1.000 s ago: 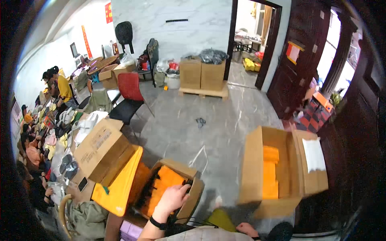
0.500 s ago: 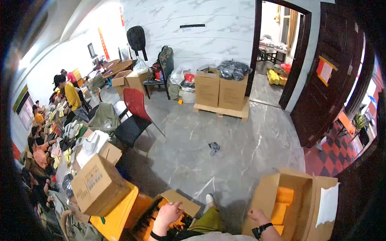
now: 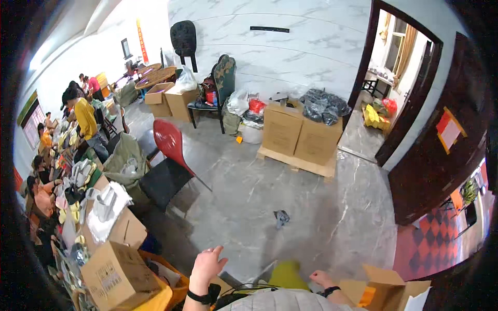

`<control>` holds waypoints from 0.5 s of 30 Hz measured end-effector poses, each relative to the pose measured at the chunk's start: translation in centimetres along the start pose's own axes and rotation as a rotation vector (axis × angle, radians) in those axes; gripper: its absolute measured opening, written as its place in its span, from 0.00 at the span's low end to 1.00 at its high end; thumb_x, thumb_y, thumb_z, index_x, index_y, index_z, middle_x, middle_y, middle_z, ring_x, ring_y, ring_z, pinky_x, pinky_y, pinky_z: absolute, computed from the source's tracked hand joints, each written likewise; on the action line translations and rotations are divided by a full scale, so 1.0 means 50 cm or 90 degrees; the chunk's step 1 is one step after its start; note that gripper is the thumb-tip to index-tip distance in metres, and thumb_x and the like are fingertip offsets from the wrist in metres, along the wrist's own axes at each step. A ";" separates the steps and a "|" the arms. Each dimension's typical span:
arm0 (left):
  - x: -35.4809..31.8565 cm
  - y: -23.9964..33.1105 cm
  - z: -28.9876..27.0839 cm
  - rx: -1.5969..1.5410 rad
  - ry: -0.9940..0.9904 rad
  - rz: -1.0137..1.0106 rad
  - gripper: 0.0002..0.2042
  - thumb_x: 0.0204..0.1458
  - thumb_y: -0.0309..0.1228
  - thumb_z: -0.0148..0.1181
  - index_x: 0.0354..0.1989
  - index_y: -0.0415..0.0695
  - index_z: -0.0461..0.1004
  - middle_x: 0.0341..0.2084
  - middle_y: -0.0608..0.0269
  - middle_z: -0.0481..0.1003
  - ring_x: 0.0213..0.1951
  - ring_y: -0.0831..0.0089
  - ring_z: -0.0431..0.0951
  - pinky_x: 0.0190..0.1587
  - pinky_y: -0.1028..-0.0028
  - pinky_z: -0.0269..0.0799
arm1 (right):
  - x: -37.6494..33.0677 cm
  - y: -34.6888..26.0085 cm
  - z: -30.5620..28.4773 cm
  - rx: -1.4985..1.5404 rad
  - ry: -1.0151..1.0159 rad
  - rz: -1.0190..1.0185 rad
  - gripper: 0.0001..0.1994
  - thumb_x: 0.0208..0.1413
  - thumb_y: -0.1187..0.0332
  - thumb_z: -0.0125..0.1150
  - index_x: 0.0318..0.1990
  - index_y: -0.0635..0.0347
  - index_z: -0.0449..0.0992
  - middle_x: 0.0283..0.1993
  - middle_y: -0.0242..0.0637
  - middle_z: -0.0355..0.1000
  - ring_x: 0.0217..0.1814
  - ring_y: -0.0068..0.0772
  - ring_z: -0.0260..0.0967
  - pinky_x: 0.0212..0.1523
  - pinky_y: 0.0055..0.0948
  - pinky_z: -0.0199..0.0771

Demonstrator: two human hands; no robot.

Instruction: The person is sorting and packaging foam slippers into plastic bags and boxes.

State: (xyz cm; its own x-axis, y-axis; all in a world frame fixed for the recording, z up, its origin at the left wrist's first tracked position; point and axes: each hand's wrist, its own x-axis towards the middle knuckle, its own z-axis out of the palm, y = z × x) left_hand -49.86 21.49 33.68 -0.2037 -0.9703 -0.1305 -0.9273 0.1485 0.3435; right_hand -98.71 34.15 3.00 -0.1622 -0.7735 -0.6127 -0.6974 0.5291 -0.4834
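Note:
My left hand [image 3: 207, 267] is raised at the bottom centre, fingers loosely bent and apart, with nothing in it. A dark band circles its wrist. A carton flap [image 3: 222, 286] shows just behind that wrist. My right hand [image 3: 322, 279] hangs lower, its fingers curled in with nothing visible in them. To its right stands an open carton [image 3: 384, 277] with an orange piece [image 3: 367, 296] inside. A taped carton [image 3: 118, 279] rests left of my left hand, on a yellow-orange surface [image 3: 155, 300].
A chair with a red back [image 3: 168, 136] stands ahead to the left. A crumpled dark scrap [image 3: 281, 218] lies on the grey floor. Cartons on a wooden pallet [image 3: 295, 163] stand by the doorway. At the left, several people work along a table heaped with shoes.
The view has swung right and forward, so the near cartons sit lower in the picture. The orange pieces in the right carton are mostly out of sight. Both hands stay free of objects.

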 end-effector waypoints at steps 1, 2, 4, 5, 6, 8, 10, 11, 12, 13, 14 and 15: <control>0.019 -0.021 -0.003 -0.036 -0.001 -0.027 0.24 0.51 0.42 0.66 0.55 0.45 0.73 0.39 0.48 0.79 0.43 0.49 0.79 0.45 0.55 0.76 | 0.042 -0.035 -0.012 -0.004 -0.009 -0.008 0.19 0.49 0.49 0.60 0.36 0.55 0.84 0.30 0.44 0.80 0.29 0.42 0.78 0.35 0.42 0.77; 0.035 -0.044 -0.005 -0.074 0.001 -0.061 0.25 0.51 0.43 0.67 0.56 0.45 0.73 0.39 0.48 0.79 0.43 0.49 0.79 0.45 0.55 0.76 | 0.088 -0.073 -0.028 -0.035 -0.068 0.001 0.20 0.49 0.49 0.61 0.37 0.55 0.84 0.29 0.41 0.80 0.28 0.39 0.77 0.34 0.40 0.77; 0.074 -0.066 0.002 -0.052 0.056 -0.124 0.24 0.50 0.43 0.67 0.52 0.44 0.74 0.38 0.49 0.79 0.43 0.50 0.80 0.45 0.55 0.76 | 0.204 -0.096 -0.070 -0.119 -0.148 -0.008 0.20 0.49 0.49 0.62 0.37 0.55 0.84 0.29 0.39 0.80 0.26 0.35 0.76 0.33 0.38 0.77; 0.112 -0.076 -0.005 0.000 0.053 -0.160 0.22 0.50 0.43 0.67 0.50 0.43 0.75 0.37 0.49 0.79 0.43 0.50 0.80 0.44 0.55 0.76 | 0.268 -0.097 -0.076 -0.100 -0.214 0.023 0.20 0.49 0.48 0.63 0.38 0.56 0.84 0.29 0.38 0.79 0.26 0.36 0.75 0.33 0.39 0.77; 0.123 -0.093 0.002 0.048 0.040 -0.228 0.21 0.50 0.43 0.67 0.47 0.43 0.75 0.37 0.49 0.79 0.43 0.50 0.80 0.44 0.56 0.76 | 0.338 -0.107 -0.089 -0.105 -0.302 0.053 0.21 0.49 0.47 0.64 0.38 0.56 0.84 0.30 0.37 0.79 0.26 0.36 0.75 0.34 0.39 0.77; 0.159 -0.117 0.021 0.049 0.047 -0.316 0.19 0.50 0.43 0.66 0.43 0.42 0.75 0.37 0.48 0.80 0.43 0.49 0.80 0.43 0.56 0.76 | 0.437 -0.200 -0.147 -0.233 -0.210 -0.074 0.22 0.50 0.50 0.66 0.39 0.62 0.83 0.37 0.44 0.81 0.35 0.38 0.80 0.38 0.37 0.78; 0.185 -0.118 0.013 0.007 0.024 -0.399 0.20 0.50 0.44 0.66 0.43 0.42 0.75 0.37 0.47 0.79 0.43 0.49 0.79 0.44 0.55 0.76 | 0.533 -0.352 -0.196 -0.345 -0.244 -0.078 0.20 0.50 0.53 0.67 0.39 0.63 0.83 0.36 0.45 0.82 0.36 0.40 0.80 0.38 0.36 0.78; 0.205 -0.106 -0.036 -0.066 -0.019 -0.436 0.23 0.52 0.45 0.63 0.51 0.42 0.74 0.42 0.46 0.79 0.48 0.49 0.78 0.49 0.55 0.75 | 0.587 -0.394 -0.215 -0.384 -0.272 -0.107 0.20 0.50 0.53 0.67 0.39 0.63 0.83 0.36 0.45 0.82 0.36 0.40 0.80 0.38 0.36 0.78; 0.236 -0.105 -0.057 -0.079 -0.007 -0.462 0.23 0.52 0.45 0.63 0.51 0.42 0.74 0.42 0.46 0.79 0.48 0.49 0.78 0.49 0.55 0.75 | 0.682 -0.399 -0.244 -0.284 -0.263 -0.146 0.19 0.51 0.55 0.66 0.39 0.63 0.83 0.34 0.45 0.81 0.36 0.39 0.80 0.38 0.36 0.79; 0.260 -0.117 -0.074 -0.128 0.088 -0.408 0.23 0.53 0.43 0.63 0.53 0.42 0.73 0.44 0.46 0.78 0.49 0.49 0.77 0.50 0.56 0.75 | 0.761 -0.425 -0.258 -0.174 -0.259 -0.179 0.17 0.52 0.56 0.65 0.40 0.62 0.83 0.32 0.45 0.81 0.35 0.38 0.80 0.38 0.36 0.79; 0.259 -0.129 -0.078 -0.166 0.176 -0.365 0.23 0.54 0.42 0.62 0.55 0.42 0.72 0.45 0.47 0.78 0.50 0.49 0.77 0.51 0.57 0.74 | 0.809 -0.518 -0.261 -0.232 -0.291 -0.163 0.16 0.52 0.57 0.65 0.36 0.62 0.83 0.30 0.42 0.80 0.31 0.35 0.78 0.34 0.35 0.77; 0.232 -0.139 -0.074 -0.166 0.176 -0.407 0.23 0.54 0.42 0.62 0.55 0.42 0.72 0.45 0.47 0.78 0.50 0.49 0.77 0.51 0.57 0.74 | 0.844 -0.607 -0.265 -0.301 -0.326 -0.145 0.15 0.53 0.58 0.65 0.32 0.63 0.83 0.28 0.39 0.80 0.26 0.33 0.76 0.30 0.33 0.75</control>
State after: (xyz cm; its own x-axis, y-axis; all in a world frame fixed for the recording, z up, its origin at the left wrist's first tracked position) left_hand -44.61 8.48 33.24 0.4698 -0.8697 -0.1514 -0.7267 -0.4784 0.4930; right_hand -93.64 -19.17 0.08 0.2884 -0.5258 -0.8002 -0.9204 0.0783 -0.3832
